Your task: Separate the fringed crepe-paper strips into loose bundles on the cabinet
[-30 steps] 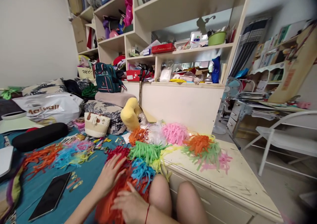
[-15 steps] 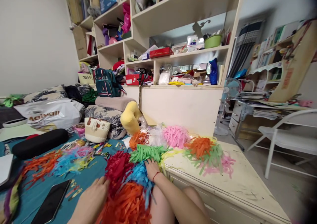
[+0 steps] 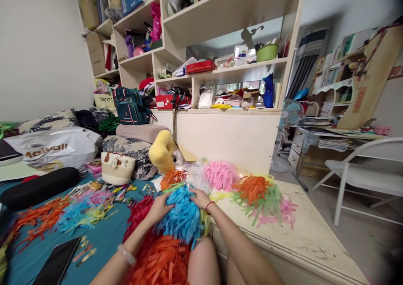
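Clasps a shaggy bright-blue pom-pom of thin papery strips [image 3: 182, 220] between left hand [image 3: 161, 208] and right hand [image 3: 200, 200], with partly curled fingers at its sides, above a shaggy orange strip heap [image 3: 163, 260], near dark-red strips [image 3: 137, 213] left of the fingers.

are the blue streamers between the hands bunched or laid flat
Bunched: the blue streamers form a thick mound, with the left hand and right hand at its sides and strips hanging down.

I can route my right hand [image 3: 200, 200] rightward over the cabinet [image 3: 310, 226]. Clear plastic [image 3: 198, 176] obstructs directly ahead, pink tassels [image 3: 221, 176] ahead-right; red tassels [image 3: 137, 215] obstruct my left hand [image 3: 161, 209] leftward.
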Tool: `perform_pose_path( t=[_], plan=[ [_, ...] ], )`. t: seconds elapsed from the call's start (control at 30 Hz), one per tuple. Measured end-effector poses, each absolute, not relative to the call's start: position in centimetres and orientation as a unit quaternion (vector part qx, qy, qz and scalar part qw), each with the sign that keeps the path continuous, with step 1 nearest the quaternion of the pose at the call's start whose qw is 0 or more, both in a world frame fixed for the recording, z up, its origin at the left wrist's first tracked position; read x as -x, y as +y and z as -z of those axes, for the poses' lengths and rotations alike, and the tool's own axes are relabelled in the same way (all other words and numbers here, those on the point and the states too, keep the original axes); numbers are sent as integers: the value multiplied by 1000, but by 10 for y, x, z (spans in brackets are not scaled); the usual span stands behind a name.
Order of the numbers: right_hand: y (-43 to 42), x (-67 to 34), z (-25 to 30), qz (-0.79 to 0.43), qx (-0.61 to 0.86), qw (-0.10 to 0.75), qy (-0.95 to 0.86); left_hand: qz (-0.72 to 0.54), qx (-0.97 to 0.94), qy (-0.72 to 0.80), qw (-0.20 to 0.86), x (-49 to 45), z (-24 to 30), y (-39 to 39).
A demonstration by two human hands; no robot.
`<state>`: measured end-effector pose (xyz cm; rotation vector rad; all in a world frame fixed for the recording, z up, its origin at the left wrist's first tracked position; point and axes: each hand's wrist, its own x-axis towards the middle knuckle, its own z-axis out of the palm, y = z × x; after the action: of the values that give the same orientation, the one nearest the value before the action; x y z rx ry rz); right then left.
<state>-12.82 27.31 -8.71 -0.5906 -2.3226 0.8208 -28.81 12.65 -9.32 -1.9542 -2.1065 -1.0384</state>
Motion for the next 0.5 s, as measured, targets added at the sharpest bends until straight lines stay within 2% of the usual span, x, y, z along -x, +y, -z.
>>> perform_pose_path(
  t=[0.2,0.33,0.5],
  plan=[
    [251,121,81,-312,246,387,-832,337,636,-674,165,278,121,114],
    [239,117,84,-339,234,340,-846,316,661,-648,208,272,140,105],
    [240,113,95,-356,233,281,-860,278,691,-634,206,261,151,98]
  ],
)
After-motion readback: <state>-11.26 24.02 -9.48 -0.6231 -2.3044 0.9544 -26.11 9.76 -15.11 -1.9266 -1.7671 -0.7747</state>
